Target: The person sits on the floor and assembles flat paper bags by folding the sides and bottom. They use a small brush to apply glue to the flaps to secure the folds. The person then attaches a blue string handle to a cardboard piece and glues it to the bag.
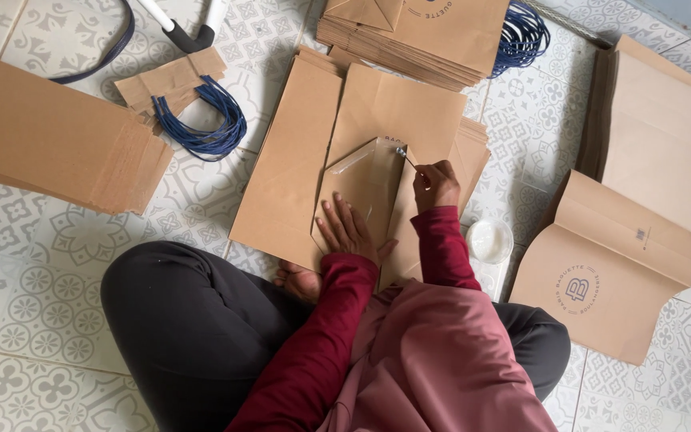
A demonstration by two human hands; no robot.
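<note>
Soft even daylight, faint shadows, sharp focus throughout.

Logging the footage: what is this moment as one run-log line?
left hand: flat on folded paper bag | right hand: holds thin stick at bag flap | white dish: beside

A home floor is serving as a small paper-bag workshop: patterned floor tiles (33, 264) are lying under stacks of flat brown paper bags (409, 40) beyond the fingers (344, 220), with blue cord handles (201, 120) left of them.
</note>
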